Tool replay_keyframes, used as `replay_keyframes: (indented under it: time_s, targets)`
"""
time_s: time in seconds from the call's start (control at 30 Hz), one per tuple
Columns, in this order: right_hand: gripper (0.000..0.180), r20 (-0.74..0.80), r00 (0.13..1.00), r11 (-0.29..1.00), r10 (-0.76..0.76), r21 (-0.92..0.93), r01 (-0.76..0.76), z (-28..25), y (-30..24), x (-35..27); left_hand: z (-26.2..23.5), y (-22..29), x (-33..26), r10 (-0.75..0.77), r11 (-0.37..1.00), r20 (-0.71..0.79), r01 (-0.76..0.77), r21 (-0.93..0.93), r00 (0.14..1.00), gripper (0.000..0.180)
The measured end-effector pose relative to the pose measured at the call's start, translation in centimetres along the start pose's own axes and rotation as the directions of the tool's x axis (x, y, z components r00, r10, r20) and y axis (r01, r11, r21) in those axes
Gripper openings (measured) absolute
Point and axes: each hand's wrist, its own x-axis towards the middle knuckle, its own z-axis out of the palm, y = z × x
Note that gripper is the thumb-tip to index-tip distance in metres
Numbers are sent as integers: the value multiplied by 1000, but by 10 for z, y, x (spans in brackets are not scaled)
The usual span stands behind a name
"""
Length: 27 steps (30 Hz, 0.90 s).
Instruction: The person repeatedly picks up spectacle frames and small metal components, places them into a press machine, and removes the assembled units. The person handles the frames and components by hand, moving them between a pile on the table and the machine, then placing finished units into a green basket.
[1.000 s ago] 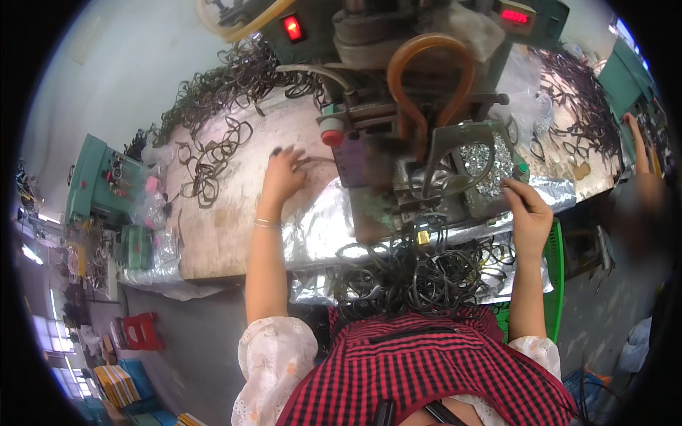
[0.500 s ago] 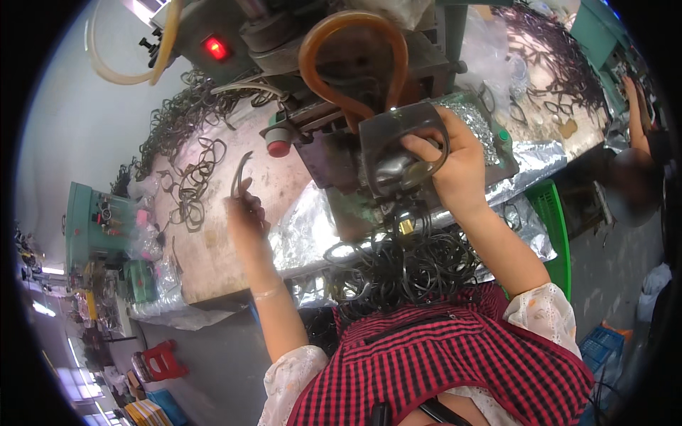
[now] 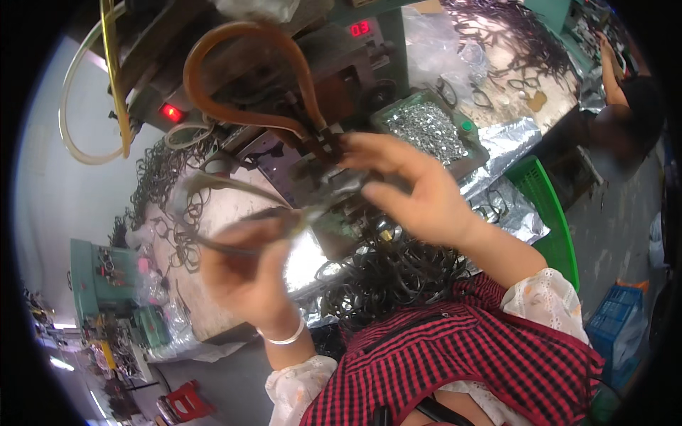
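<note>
On my feed: left hand [image 3: 245,273] has its grip clenched round a dark glasses frame [image 3: 238,186], held in front of the machine [image 3: 348,55], over the bench [image 3: 209,305]. Motion blur smears the frame; I can't call its exact tilt.

Right hand [image 3: 423,195] is at the frame's far end, fingers up by the machine's working head. Blur there too, so I can't tell if its grip is loaded or just touching. My guess: left takes the weight off to one side, leaving right free to work close to the head.

Dark frames pile [image 3: 405,277] sits between body and machine, probably so stock is within short reach of both hands. Silver bits [image 3: 426,131] fill a tray just beyond the right wrist, green button [image 3: 466,126] at its corner; handy side for that hand, I'd say.

In the way: brown hose loop [image 3: 193,78] hangs over the head and hides part of it from me. Pile crowds the space under both wrists. Foil [image 3: 504,145] lines the bench edge, green basket [image 3: 561,234] beside it. Co-worker's arm [image 3: 611,74] is far right, well apart.
</note>
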Motion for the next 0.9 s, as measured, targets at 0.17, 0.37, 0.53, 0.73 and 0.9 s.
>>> replay_keyframes:
  time_s: [0.17,0.37,0.53,0.73,0.9]
  targets:
    - [19,-247,931,264,-268,-948,-176,-75,83,-2,37,-2,-2,-252,967,24,251,34,967,17]
    - [10,-265,904,431,-335,-897,-103,-94,100,1,42,-10,-11,-139,939,140,86,332,980,19]
    - [13,-534,833,651,-142,-685,-328,-89,84,11,49,-12,-5,-179,964,4,175,199,984,10]
    - [14,-452,866,704,-211,-685,-186,-94,89,14,42,-20,-2,-152,977,95,135,165,984,11]
    - [20,-429,870,707,-245,-693,-142,-110,106,5,28,-27,-26,19,957,109,-50,287,994,30]
